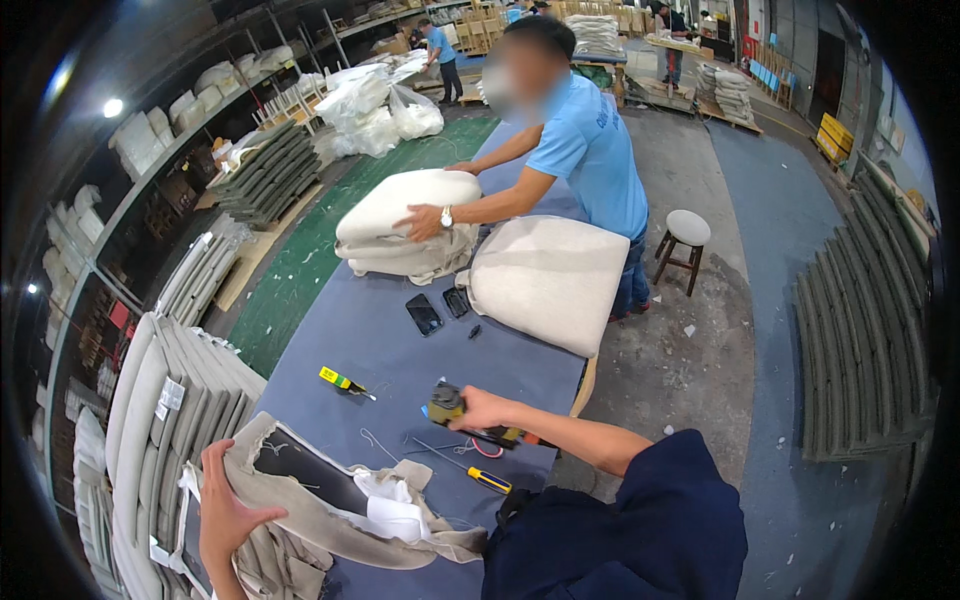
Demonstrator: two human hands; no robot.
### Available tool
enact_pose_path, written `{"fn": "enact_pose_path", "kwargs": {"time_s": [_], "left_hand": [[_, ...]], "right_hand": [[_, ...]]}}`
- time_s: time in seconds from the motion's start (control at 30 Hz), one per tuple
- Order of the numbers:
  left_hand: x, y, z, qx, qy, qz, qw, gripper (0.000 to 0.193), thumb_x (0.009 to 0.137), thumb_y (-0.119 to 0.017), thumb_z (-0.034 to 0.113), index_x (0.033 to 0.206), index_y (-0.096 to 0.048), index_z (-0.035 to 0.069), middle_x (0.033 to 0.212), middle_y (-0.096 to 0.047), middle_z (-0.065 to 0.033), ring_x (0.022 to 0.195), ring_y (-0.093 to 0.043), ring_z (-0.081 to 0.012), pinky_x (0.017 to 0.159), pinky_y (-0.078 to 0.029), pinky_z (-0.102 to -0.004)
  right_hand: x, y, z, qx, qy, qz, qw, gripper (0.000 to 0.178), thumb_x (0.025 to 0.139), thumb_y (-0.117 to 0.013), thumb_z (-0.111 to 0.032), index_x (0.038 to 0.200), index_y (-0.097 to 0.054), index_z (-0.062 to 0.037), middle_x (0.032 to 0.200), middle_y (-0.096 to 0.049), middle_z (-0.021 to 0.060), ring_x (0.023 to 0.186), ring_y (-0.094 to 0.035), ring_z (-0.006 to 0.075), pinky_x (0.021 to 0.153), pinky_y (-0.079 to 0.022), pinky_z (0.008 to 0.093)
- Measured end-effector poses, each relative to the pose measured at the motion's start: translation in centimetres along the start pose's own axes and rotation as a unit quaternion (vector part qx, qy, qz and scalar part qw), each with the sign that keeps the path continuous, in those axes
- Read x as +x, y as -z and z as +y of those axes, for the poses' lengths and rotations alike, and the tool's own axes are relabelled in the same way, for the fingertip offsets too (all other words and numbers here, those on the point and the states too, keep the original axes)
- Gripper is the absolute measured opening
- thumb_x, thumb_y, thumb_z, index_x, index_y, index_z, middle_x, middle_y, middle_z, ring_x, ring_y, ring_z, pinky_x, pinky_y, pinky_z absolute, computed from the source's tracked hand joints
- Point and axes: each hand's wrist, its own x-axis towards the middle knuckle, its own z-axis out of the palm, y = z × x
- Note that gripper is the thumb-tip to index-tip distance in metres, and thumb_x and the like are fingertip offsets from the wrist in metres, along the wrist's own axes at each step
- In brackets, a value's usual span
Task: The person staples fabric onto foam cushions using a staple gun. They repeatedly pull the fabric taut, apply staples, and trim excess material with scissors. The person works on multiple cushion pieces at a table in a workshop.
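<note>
My left hand (228, 508) grips the outer edge of a beige upholstered panel (300, 512), its thumb lying over the fabric. The panel's dark underside (310, 468) faces up, with frayed cloth and white padding (393, 508) showing along it. My right hand (484, 408) is wrapped round a black and yellow staple gun (446, 405), held over the table right of the panel. Below the tool, a yellow-handled screwdriver (488, 479) rests on the blue-grey tabletop (330, 385). A small pair of red-handled scissors or snips (487, 450), partly hidden, lies beside it.
A co-worker in a blue shirt (590, 150) handles a stack of beige cushions (410, 215) across the table. Another beige cushion (550, 275), two phones (424, 314) and a yellow-green tool (342, 380) lie nearer. Stacked panels (170, 420) stand left; a stool (688, 228) stands right.
</note>
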Motion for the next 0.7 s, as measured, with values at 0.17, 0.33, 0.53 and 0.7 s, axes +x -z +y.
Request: {"fn": "enact_pose_path", "kwargs": {"time_s": [0.17,0.33,0.53,0.7], "left_hand": [[-0.6,1.3,-1.7,-0.148,0.025,-0.040,0.988,0.066,0.075,-0.082,0.019,0.132,-0.052,0.001,0.130,-0.053,-0.0152,0.124,-0.053,-0.0339,0.110,-0.037,-0.0390],[-2.5,0.5,-3.0,-0.015,0.009,-0.024,1.000,0.088,0.075,-0.089,0.034,0.146,-0.047,0.004,0.149,-0.048,-0.0191,0.142,-0.044,-0.0375,0.117,-0.035,-0.0442],[-2.4,-2.1,-2.2,0.057,-0.036,0.046,0.997,0.111,0.062,-0.092,0.045,0.150,-0.037,0.007,0.150,-0.046,-0.0208,0.139,-0.046,-0.0400,0.115,-0.040,-0.0481],[-1.2,-1.6,0.2,0.075,0.022,0.006,0.997,0.112,0.055,-0.096,0.041,0.147,-0.039,0.011,0.134,-0.052,-0.0149,0.123,-0.058,-0.0350,0.094,-0.055,-0.0471]], "right_hand": [[0.8,1.8,-11.1,-0.071,0.130,0.002,0.989,0.053,0.075,-0.086,-0.036,0.101,-0.066,0.0047,0.093,-0.070,0.0205,0.085,-0.069,0.0307,0.076,-0.055,0.0404],[-1.2,2.8,-23.9,-0.050,0.261,-0.030,0.964,0.040,0.078,-0.081,-0.023,0.101,-0.066,0.0063,0.095,-0.072,0.0162,0.086,-0.069,0.0209,0.076,-0.056,0.0384],[-2.2,4.9,-25.1,-0.228,0.457,0.010,0.860,0.044,0.088,-0.081,-0.019,0.126,-0.065,-0.0031,0.125,-0.067,0.0110,0.117,-0.064,0.0263,0.101,-0.049,0.0399],[-0.2,5.2,-28.4,-0.367,0.567,0.011,0.737,0.045,0.084,-0.083,-0.016,0.121,-0.062,-0.0022,0.112,-0.061,0.0115,0.105,-0.060,0.0282,0.093,-0.045,0.0381]]}}
